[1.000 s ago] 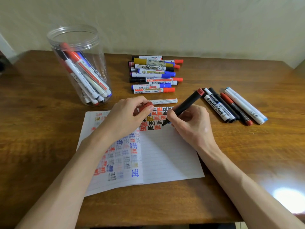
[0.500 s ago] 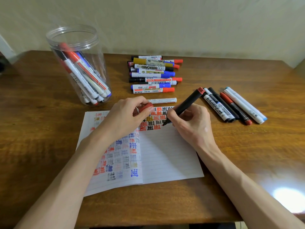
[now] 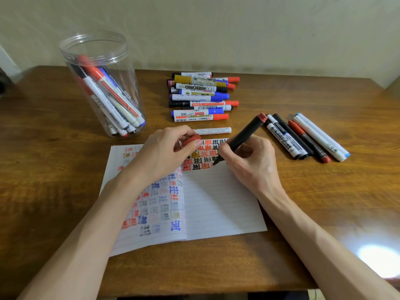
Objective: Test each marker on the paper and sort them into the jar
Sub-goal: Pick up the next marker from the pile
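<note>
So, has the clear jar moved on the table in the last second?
No. The clear jar keeps the same place and the same gap, left of the pile of markers.

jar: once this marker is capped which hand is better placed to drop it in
Probably the left. The jar stands left of the paper, nearer the left hand, which holds only the cap; the right hand, gripping the marker, would have to reach across.

Glossy wooden table [image 3: 324,213] against pale wall [image 3: 238,29]

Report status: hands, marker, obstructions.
Right hand grips black red-ended marker, tip on lined paper. Left hand holds red cap. Nothing over clear plastic jar mouth.
</note>
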Demonstrator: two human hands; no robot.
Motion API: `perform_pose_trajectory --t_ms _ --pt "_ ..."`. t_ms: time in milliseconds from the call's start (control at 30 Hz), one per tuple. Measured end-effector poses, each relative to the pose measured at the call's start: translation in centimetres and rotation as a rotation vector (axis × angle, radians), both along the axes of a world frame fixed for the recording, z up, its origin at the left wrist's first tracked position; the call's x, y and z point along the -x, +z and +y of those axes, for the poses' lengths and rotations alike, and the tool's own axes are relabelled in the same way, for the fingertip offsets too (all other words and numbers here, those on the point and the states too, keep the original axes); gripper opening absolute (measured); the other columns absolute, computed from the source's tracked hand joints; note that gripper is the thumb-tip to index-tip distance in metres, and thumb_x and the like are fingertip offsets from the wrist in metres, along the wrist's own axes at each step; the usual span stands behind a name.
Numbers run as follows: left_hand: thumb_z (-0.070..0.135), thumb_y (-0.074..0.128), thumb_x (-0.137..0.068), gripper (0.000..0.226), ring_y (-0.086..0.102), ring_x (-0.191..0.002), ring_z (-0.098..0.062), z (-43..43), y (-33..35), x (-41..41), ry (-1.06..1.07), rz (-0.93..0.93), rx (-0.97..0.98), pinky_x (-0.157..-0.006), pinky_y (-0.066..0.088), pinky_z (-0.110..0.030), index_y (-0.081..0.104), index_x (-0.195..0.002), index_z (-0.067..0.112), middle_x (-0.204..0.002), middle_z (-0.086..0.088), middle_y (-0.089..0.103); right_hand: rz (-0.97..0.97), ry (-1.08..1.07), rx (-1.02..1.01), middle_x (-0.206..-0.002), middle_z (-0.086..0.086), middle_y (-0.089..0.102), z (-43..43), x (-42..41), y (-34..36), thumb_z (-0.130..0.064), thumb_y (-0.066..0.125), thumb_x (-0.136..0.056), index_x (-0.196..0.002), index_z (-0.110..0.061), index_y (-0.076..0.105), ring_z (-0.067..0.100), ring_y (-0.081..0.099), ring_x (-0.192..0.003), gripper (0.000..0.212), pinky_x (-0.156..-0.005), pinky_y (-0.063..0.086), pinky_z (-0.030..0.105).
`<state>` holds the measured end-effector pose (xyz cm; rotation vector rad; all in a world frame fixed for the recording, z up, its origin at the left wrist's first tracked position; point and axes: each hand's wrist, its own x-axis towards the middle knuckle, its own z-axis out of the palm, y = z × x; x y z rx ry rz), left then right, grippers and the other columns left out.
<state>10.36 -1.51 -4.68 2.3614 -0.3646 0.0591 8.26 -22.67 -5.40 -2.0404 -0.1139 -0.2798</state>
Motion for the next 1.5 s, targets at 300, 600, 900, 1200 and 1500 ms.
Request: perform_pose_trajectory --t_ms 300,600,900,1200,1500 --pt "0.049 0.057 -0.100 0.028 0.069 -0.098 -0.003 -0.06 0.04 0.02 0.005 0.001 -0.010 -0.072 0.057 -0.020 0.066 -0.117 0.030 -0.111 0.012 0.072 0.015 0.032 0.038 -0.076 -0.007 0.076 0.27 0.11 -0.05 -0.024 0.077 -0.090 -0.080 -0.021 0.072 0.010 0.074 -0.069 0.012 -0.064 0.063 0.034" --pt "0.051 0.056 -0.099 0.031 0.068 -0.100 -0.003 -0.08 0.03 -0.02 0.002 0.002 -0.026 -0.074 0.058 -0.020 0.066 -0.120 0.030 -0.114 0.012 0.071 -0.014 -0.054 0.046 -0.070 -0.003 0.072 0.10 0.02 -0.11 -0.027 0.074 -0.087 -0.075 -0.018 0.068 0.014 0.069 -0.066 0.016 -0.056 0.053 0.023" --pt "0.050 0.057 -0.099 0.031 0.067 -0.097 0.000 0.02 -0.03 -0.05 0.001 -0.018 -0.021 -0.072 0.056 -0.018 0.067 -0.119 0.029 -0.110 0.014 0.071 0.005 -0.012 -0.015 -0.075 -0.007 0.076 0.06 -0.04 0.12 -0.023 0.075 -0.092 -0.082 -0.018 0.073 0.008 0.075 -0.071 0.011 -0.065 0.061 0.024" --pt "0.050 0.056 -0.099 0.029 0.066 -0.095 0.005 0.01 -0.05 -0.02 0.001 -0.019 -0.019 -0.070 0.054 -0.014 0.066 -0.118 0.031 -0.107 0.017 0.070 0.034 -0.014 -0.009 -0.074 -0.006 0.077 0.22 0.08 0.35 -0.026 0.076 -0.092 -0.078 -0.025 0.070 0.011 0.075 -0.067 0.015 -0.065 0.064 0.035" --pt "0.051 0.055 -0.099 0.031 0.067 -0.096 0.003 -0.01 -0.04 -0.01 -0.004 -0.015 -0.023 -0.070 0.056 -0.015 0.065 -0.120 0.031 -0.109 0.015 0.070 0.040 0.006 0.032 -0.072 -0.010 0.074 0.28 0.10 0.39 -0.025 0.077 -0.090 -0.076 -0.026 0.069 0.003 0.073 -0.067 0.016 -0.058 0.055 0.017"
